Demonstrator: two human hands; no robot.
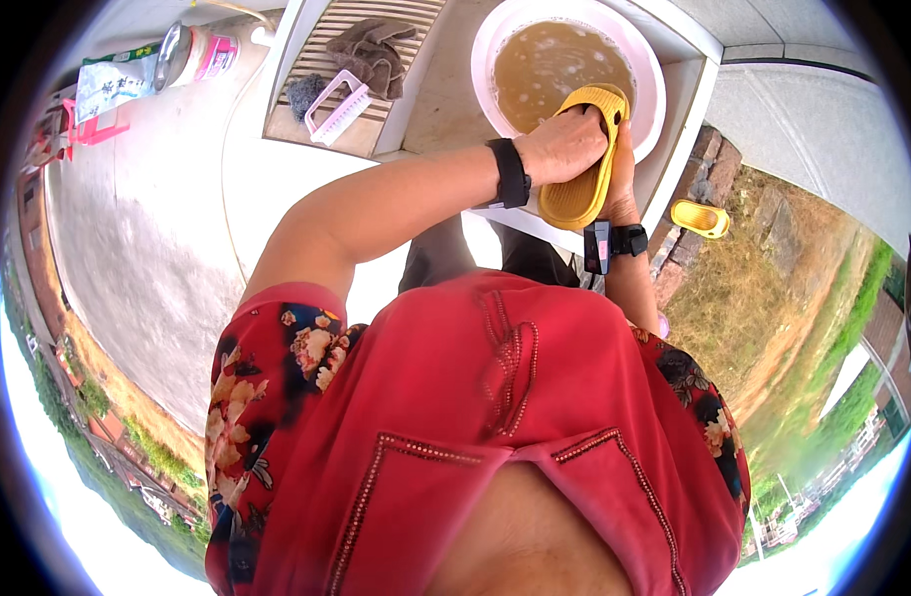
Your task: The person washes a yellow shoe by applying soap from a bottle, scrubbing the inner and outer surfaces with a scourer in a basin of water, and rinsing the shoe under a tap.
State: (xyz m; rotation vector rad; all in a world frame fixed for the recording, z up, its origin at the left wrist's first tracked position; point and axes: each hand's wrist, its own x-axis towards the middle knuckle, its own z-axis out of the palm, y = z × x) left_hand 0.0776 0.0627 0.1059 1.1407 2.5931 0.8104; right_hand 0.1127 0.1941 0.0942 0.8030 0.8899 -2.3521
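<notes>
A yellow slipper is tilted over the near rim of a pale pink basin. Cloudy brown water with patches of foam stands in the basin. My right hand grips the slipper along its right side. The curled fingers of my left hand reach into the slipper beneath its strap. Those fingertips are hidden, so whether they hold anything does not show. Left of the basin, a white-and-pink scrub brush lies on a ribbed washboard, beside a dark scouring pad and a brown cloth.
The basin sits inside a pale-walled sink. A second yellow slipper lies at right by a brick edge and dry grass. Far left are a pink stool, a plastic bag and a pink-labelled container. A thin hose crosses the concrete.
</notes>
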